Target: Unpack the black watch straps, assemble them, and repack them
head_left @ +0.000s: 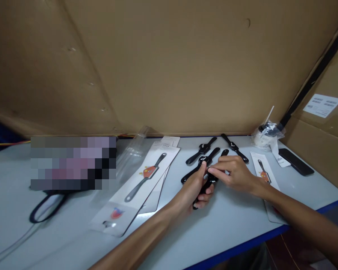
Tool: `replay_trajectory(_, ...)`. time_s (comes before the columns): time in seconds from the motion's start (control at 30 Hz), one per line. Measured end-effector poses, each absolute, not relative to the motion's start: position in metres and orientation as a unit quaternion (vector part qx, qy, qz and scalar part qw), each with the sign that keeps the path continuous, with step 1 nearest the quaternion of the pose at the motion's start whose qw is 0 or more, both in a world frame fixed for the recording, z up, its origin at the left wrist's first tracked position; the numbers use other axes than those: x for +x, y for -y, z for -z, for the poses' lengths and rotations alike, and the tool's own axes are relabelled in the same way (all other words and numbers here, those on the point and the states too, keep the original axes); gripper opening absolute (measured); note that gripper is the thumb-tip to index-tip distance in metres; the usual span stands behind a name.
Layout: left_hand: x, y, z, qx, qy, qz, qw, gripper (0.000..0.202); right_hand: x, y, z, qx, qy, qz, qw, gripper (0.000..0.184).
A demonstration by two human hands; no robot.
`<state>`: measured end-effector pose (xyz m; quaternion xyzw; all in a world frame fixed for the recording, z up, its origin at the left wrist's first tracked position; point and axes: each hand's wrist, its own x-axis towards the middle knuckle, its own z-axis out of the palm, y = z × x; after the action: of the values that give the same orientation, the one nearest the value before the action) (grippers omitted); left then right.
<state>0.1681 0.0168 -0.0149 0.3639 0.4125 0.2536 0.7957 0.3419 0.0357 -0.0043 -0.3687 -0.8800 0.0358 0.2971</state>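
My left hand (197, 189) is wrapped round the handle of a black kitchen tool (206, 186) just above the pale table. My right hand (234, 172) reaches in from the right and pinches the same tool near its upper part, fingertips meeting my left thumb. Three more black tools lie beyond the hands: one (201, 150) at the back, one (234, 147) to the right, one (200, 165) partly under my fingers. A white backing card (146, 176) printed with a tool picture lies to the left.
Clear plastic sleeves (132, 153) lie by the card stack. Another printed card (263, 168) sits under my right wrist. A bagged white roll (266, 135) and a black phone (295, 161) are at the back right. A cardboard wall (169, 67) stands behind. The table's blue edge (242, 247) is near.
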Motion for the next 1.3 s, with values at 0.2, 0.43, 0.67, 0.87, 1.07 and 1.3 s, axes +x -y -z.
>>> replay_trajectory(0.2, 0.1677, -0.0153, 0.0139, 0.374, -0.414, -0.28, 0.782, 0.058, 0.346, -0.0413, 0.0052, -0.393, 0.87, 0.004, 0.297, 0.048)
replay_trajectory(0.43, 0.1675, -0.0146, 0.0134, 0.38, -0.426, -0.28, 0.772, 0.066, 0.3424, -0.0367, 0.0073, -0.356, 0.888, -0.014, 0.291, 0.047)
replay_trajectory(0.67, 0.1663, -0.0158, 0.0158, 0.395, -0.413, -0.269, 0.775, 0.07, 0.3442, -0.0376, 0.005, -0.368, 0.878, -0.011, 0.307, 0.043)
replay_trajectory(0.87, 0.1669, -0.0137, 0.0113, 0.387, -0.419, -0.282, 0.771, 0.068, 0.3451, -0.0386, 0.0058, -0.388, 0.872, -0.019, 0.299, 0.046)
replay_trajectory(1.07, 0.1666, -0.0166, 0.0134, 0.381, -0.412, -0.279, 0.779, 0.067, 0.3424, -0.0373, 0.0082, -0.362, 0.875, -0.058, 0.315, 0.041)
replay_trajectory(1.3, 0.1641, -0.0149, 0.0147, 0.392, -0.401, -0.282, 0.778, 0.068, 0.3435, -0.0371, 0.0041, -0.369, 0.867, -0.061, 0.329, 0.04)
